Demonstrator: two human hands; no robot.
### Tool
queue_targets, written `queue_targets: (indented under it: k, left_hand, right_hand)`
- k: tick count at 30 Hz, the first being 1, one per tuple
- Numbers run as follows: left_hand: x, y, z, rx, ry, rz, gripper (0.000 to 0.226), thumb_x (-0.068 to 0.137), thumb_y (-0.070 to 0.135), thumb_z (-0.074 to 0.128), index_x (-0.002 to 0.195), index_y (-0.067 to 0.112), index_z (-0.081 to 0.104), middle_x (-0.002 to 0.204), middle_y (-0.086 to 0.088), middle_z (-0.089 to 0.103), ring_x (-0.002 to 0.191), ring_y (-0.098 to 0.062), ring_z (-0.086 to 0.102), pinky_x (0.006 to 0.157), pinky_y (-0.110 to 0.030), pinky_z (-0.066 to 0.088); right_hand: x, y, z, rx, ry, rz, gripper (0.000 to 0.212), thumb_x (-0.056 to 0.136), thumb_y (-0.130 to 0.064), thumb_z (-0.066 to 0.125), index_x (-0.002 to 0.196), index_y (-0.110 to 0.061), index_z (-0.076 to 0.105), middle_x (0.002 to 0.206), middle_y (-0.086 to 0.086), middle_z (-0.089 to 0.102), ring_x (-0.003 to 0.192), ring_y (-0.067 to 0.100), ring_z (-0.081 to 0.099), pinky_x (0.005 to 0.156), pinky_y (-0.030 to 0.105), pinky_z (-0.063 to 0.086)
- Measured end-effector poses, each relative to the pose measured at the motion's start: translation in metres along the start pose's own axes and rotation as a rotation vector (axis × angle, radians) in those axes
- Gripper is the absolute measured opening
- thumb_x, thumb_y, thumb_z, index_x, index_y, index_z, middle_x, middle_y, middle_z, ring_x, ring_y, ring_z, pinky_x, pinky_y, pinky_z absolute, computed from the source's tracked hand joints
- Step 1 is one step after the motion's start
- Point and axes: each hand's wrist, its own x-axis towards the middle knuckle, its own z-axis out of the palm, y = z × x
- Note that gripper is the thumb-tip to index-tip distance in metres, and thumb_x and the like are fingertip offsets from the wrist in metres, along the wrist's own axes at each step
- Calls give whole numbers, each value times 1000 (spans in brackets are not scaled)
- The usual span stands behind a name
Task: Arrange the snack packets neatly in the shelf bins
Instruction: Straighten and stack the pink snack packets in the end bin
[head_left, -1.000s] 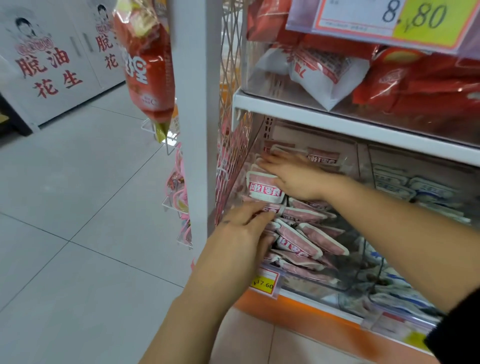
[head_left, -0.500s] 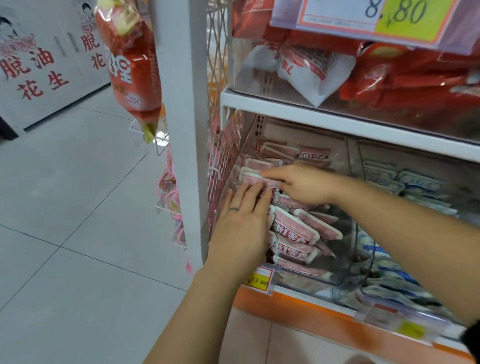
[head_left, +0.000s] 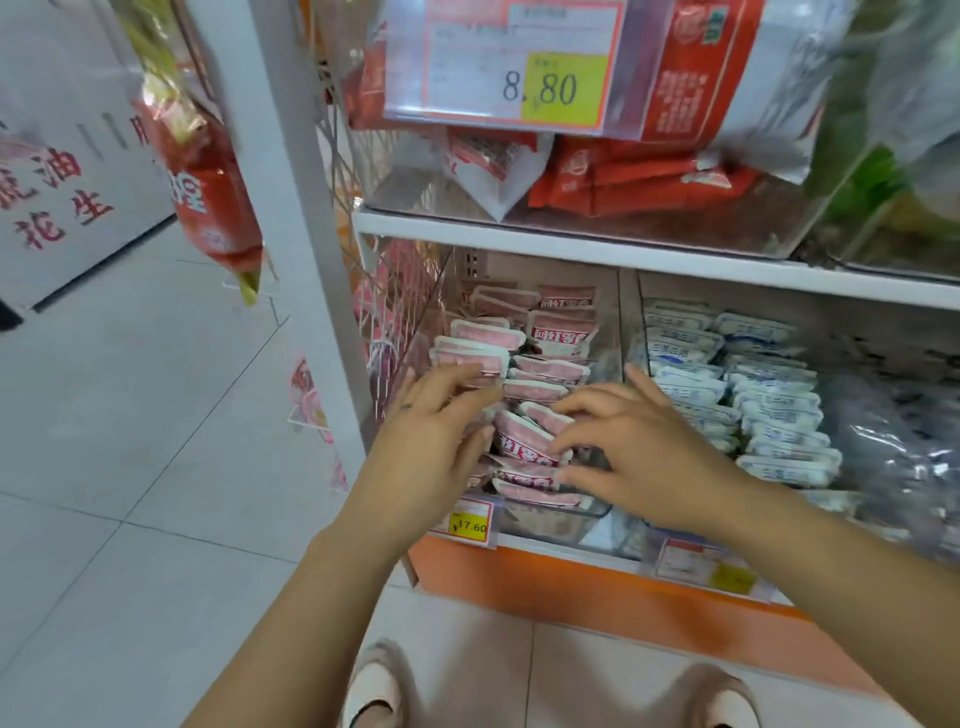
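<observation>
Pink-and-white snack packets (head_left: 558, 332) fill a clear bin (head_left: 550, 525) on the lower shelf, standing in rough rows with several tilted at the front. My left hand (head_left: 431, 441) lies against the left row, its straight fingers touching the packets' edges. My right hand (head_left: 639, 457) hovers over the front middle of the bin, fingers spread, fingertips touching the tilted packets. Neither hand plainly grips a packet.
Blue-and-white packets (head_left: 769, 405) fill the neighbouring bin to the right. Red and white bags (head_left: 623, 176) sit on the shelf above, behind an 8.80 price tag (head_left: 519, 67). A white post (head_left: 291, 208) and a hanging red bag (head_left: 213, 208) stand at the left. A 17.60 tag (head_left: 469, 524) marks the bin's front.
My right hand has drawn back from the rear left packets to the front middle of the bin. My left hand stays at the left row. The view has tilted and pulled back.
</observation>
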Motion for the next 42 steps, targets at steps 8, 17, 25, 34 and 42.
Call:
queue_targets:
  k: [8,17,25,34,42]
  left_hand:
    - [1,6,-6,363,-128,167,22,64,42,61,77,31,76,77,5,61,71,-23,60,61,-35,48]
    - [22,16,-4,235,-215,15,30,91,33,59,121,36,61,121,11,53,114,-17,47,95,-31,32]
    - [48,28,1,445,-268,173,27,94,39,50,119,31,54,123,8,52,116,-17,47,95,-30,28]
    - [55,47,9,601,-426,316,25,98,21,44,120,26,56,120,0,57,105,-25,60,65,-29,36]
    - [59,33,32,509,-301,-46,30,97,21,50,126,26,55,114,-3,59,99,-29,63,71,-32,46]
  right_hand:
    - [8,3,9,-321,144,-77,23,48,-18,89,55,-28,70,79,-7,68,88,23,65,101,67,24]
    - [10,-19,2,-448,-93,46,27,90,-14,52,114,-15,65,132,5,45,131,26,31,112,58,-14]
    - [-27,12,1,-7,278,80,13,86,-33,64,94,-28,73,114,-11,62,124,18,45,115,52,16]
    - [-38,23,30,313,465,171,13,85,-17,66,96,-23,71,113,-10,50,109,0,32,92,-3,13]
    - [-39,23,35,362,466,197,20,85,-30,58,101,-24,70,116,-15,48,118,3,33,95,8,13]
